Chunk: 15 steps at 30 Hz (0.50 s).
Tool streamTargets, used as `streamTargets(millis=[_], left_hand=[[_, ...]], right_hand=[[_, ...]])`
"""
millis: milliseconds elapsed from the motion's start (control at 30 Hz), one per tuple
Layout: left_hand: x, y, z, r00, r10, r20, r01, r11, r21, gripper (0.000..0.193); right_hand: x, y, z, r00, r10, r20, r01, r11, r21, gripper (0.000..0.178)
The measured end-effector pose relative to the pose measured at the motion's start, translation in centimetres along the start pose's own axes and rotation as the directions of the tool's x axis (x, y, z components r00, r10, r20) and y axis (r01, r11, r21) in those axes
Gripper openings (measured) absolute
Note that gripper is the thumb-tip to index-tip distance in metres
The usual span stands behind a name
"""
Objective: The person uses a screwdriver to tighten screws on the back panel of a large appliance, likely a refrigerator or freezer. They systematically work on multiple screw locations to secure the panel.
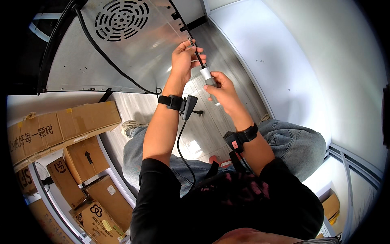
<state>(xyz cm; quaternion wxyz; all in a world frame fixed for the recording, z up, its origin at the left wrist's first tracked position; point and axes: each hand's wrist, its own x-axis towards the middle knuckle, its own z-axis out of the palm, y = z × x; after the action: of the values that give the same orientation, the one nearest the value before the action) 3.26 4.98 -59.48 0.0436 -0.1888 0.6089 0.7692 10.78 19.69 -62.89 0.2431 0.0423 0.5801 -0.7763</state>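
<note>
In front of me stands a large metal appliance panel with a round vent and a black edge. My right hand is closed round the grey-and-white handle of what looks like a screwdriver. Its dark shaft points up and away, close to the panel's edge. My left hand is beside that shaft, thumb and index finger pinched at the panel's edge. Something small and metallic shows at those fingertips, too small to name. The other left fingers reach out behind the shaft.
A black power cord hangs across the panel, and its plug lies over the wooden floor. Cardboard boxes fill a shelf at the left. A white board stands at the right. My wrists carry strapped black devices with cables.
</note>
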Motion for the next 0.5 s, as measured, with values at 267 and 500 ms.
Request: streamTargets(millis=[267,500], left_hand=[[-0.2,-0.1,0.2,0.998,-0.011,0.058,0.012,1.000,-0.021,0.024],[3.4,-4.6,3.1,0.999,-0.006,0.044,0.002,0.994,0.107,0.022]], right_hand=[[0.2,0.9,-0.4,0.999,0.026,-0.048,-0.025,1.000,0.017,0.038],[0.7,2.6,-4.2,0.987,0.037,-0.155,-0.035,0.999,0.016,0.032]])
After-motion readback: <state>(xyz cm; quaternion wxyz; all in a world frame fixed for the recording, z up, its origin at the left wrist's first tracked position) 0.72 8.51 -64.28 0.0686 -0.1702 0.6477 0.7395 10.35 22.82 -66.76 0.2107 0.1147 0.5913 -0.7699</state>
